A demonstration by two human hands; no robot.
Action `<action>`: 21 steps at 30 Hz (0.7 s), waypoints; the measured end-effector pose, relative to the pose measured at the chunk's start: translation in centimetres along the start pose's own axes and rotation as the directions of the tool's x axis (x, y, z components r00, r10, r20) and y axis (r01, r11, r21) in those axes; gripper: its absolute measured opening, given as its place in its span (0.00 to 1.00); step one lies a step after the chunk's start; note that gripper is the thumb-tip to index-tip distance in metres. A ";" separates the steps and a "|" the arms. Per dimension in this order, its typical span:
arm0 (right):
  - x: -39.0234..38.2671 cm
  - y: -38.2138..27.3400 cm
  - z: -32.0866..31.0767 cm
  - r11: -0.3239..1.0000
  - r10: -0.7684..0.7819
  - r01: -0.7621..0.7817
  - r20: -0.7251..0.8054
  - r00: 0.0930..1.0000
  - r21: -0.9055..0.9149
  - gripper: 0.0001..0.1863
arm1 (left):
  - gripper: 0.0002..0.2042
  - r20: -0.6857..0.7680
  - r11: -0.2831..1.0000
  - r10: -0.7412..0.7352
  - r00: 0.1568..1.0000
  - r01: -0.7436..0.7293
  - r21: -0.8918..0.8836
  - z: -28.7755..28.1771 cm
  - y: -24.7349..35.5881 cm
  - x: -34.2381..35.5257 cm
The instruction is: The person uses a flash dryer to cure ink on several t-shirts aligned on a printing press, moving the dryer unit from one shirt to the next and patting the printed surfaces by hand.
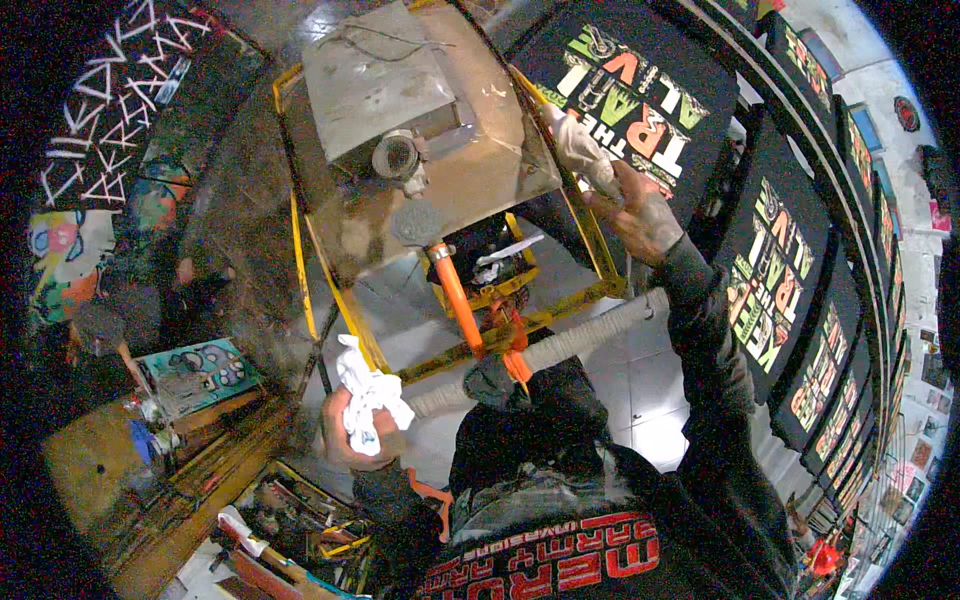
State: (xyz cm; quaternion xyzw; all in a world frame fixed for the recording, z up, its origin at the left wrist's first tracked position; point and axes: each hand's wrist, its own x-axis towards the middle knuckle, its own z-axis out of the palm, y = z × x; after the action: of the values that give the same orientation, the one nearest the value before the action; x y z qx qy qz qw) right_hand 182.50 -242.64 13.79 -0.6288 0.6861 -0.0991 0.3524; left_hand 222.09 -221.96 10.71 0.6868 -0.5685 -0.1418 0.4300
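Note:
My left hand (362, 432) is closed on a crumpled white cloth (372, 395), beside the left end of a wrapped handlebar (560, 349). Stretched forward, my right hand (640, 213) has its fingers round a greyish rag (580, 147). That rag lies by the right side of a yellow metal frame (590, 235), beside a black printed T-shirt (650, 95). On the cart between my arms is a grey metal box (370, 75) with a round pipe mouth (397, 157). An orange tube (456, 300) slopes down from it toward the handlebar.
More black printed shirts (765, 280) lie in a row along the right, next to a curved dark rail (840, 160). At the left stands a wooden bench (110, 480) bearing a teal picture panel (200, 378). A box of tools (300, 520) sits at the lower left.

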 end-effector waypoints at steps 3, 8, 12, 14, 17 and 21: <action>1.8 -1.2 1.4 0.967 -0.095 0.126 -0.147 0.985 0.221 0.28 | 0.24 0.006 0.992 -0.037 0.999 0.037 -0.124 0.2 -1.3 3.3; 5.1 -3.4 1.9 0.998 -0.004 0.014 -0.152 0.988 0.064 0.26 | 0.29 -0.132 0.980 0.083 0.988 -0.105 -0.172 1.4 -6.1 7.0; 8.2 -4.8 3.1 0.967 -0.069 0.121 -0.231 0.971 0.222 0.18 | 0.26 -0.133 0.966 -0.094 0.987 0.059 -0.251 2.8 -7.3 10.3; 10.6 -5.9 1.5 0.944 0.039 0.014 -0.153 0.987 0.331 0.18 | 0.25 -0.094 0.938 -0.125 0.988 0.086 -0.335 3.3 -7.0 13.4; 11.5 -8.2 -1.8 0.972 0.008 0.013 -0.089 0.996 0.233 0.21 | 0.19 0.145 0.999 0.035 0.989 -0.032 -0.027 2.4 -6.3 14.4; 12.1 -9.0 -2.6 0.970 0.187 -0.183 -0.011 0.982 0.158 0.24 | 0.14 0.179 0.914 -0.122 0.976 0.181 -0.364 4.0 -5.8 11.2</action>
State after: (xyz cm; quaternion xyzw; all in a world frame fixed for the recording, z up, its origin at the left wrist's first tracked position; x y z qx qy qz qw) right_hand 188.48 -256.43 16.55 -0.5311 0.7362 -0.1275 0.3996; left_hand 226.69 -233.85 7.24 0.6203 -0.5065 -0.3338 0.4974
